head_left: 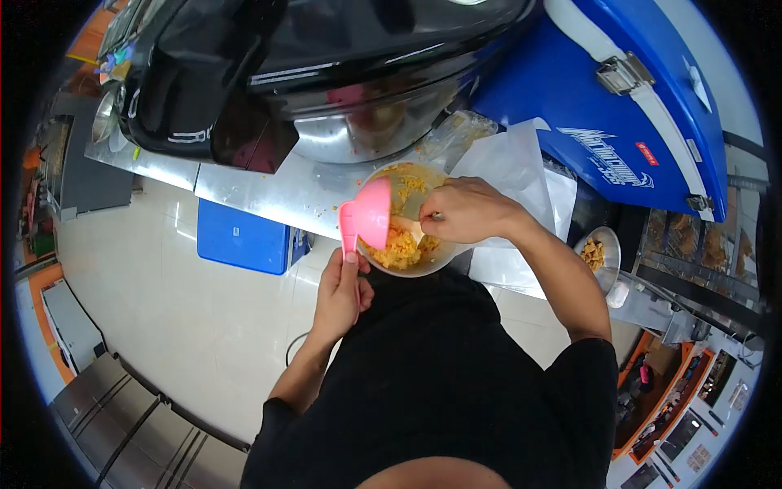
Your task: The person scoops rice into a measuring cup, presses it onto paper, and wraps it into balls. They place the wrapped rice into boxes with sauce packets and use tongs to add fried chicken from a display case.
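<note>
My left hand (pixel 344 292) is closed round the handle of a pink plastic scoop (pixel 368 213), tilted on its side over the bowl's left part. A round metal bowl (pixel 446 259) holds a crumbly yellow food (pixel 399 249), with bits of it stuck to the inner wall. Over the bowl's right side, my right hand (pixel 468 210) is closed on a pale spoon (pixel 407 223) whose end reaches into the food. My right fingers hide most of its handle.
Behind the bowl stands a large shiny black and steel appliance (pixel 358 122). White paper (pixel 509 167) and a crumpled plastic bag (pixel 460 134) lie beside it. A strapped blue cooler box (pixel 603 122) and a smaller bowl of brown pieces (pixel 601 257) are at right. A blue lidded box (pixel 243 236) sits below the counter.
</note>
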Action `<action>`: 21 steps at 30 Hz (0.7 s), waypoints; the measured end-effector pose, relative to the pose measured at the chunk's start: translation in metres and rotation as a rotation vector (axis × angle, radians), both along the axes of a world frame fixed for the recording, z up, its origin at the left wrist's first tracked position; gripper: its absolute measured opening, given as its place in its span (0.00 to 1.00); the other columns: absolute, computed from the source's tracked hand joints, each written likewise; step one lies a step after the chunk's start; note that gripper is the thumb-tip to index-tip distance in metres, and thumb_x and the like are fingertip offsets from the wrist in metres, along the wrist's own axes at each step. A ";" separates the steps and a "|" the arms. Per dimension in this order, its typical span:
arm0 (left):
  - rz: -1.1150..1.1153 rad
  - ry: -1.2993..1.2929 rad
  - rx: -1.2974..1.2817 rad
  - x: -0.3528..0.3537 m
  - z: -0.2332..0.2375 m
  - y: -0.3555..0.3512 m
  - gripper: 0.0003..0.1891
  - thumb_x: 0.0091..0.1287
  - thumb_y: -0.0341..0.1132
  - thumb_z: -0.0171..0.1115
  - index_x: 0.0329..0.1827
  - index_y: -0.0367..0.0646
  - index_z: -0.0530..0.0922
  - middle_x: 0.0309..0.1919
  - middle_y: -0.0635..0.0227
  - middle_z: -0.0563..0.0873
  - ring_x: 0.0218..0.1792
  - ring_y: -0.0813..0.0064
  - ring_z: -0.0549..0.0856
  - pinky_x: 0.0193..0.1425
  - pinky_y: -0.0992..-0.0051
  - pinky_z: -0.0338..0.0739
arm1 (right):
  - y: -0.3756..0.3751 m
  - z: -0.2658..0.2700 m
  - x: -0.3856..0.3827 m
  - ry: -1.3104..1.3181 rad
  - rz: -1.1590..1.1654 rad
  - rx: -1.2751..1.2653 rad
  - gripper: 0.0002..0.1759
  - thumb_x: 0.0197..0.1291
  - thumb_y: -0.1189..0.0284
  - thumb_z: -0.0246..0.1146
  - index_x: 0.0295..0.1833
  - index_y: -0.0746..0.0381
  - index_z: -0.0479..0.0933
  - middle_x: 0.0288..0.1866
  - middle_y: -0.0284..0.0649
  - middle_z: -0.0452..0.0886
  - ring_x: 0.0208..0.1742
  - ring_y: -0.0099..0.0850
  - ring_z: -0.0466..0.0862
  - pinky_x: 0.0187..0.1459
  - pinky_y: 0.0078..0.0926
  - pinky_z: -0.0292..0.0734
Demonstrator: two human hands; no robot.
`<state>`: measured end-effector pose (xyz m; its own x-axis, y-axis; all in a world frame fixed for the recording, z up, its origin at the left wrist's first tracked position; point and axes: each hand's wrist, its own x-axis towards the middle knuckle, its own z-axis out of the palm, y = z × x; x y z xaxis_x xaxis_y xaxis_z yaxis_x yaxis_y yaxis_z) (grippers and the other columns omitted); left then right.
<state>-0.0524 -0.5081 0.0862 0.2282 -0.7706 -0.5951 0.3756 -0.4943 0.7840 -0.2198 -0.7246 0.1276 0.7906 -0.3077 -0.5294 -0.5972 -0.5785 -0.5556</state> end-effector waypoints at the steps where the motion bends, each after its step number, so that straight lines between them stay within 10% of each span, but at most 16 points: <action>1: 0.013 0.112 0.019 0.003 0.002 0.001 0.17 0.86 0.47 0.43 0.47 0.42 0.70 0.35 0.68 0.76 0.17 0.81 0.73 0.19 0.79 0.64 | -0.001 0.000 -0.006 -0.032 -0.036 0.017 0.17 0.61 0.63 0.59 0.43 0.62 0.89 0.37 0.50 0.88 0.44 0.50 0.87 0.52 0.46 0.80; 14: 0.151 0.110 -0.104 0.009 0.044 0.000 0.16 0.85 0.47 0.45 0.48 0.44 0.71 0.42 0.69 0.76 0.18 0.82 0.72 0.18 0.81 0.62 | -0.015 -0.017 -0.061 -0.253 -0.274 0.304 0.16 0.64 0.67 0.62 0.48 0.67 0.87 0.35 0.46 0.89 0.33 0.31 0.85 0.39 0.31 0.78; 21: 0.112 0.209 0.133 -0.005 0.057 -0.004 0.15 0.85 0.48 0.46 0.47 0.46 0.71 0.39 0.70 0.74 0.19 0.82 0.71 0.20 0.80 0.63 | -0.014 0.025 -0.077 -0.190 -0.341 0.157 0.16 0.62 0.66 0.60 0.44 0.64 0.88 0.37 0.49 0.89 0.36 0.43 0.88 0.43 0.38 0.80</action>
<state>-0.0578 -0.5122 0.1431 0.1688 -0.6594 -0.7326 0.5806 -0.5341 0.6145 -0.2965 -0.7387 0.1531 0.7457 -0.4956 -0.4452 -0.6181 -0.2654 -0.7399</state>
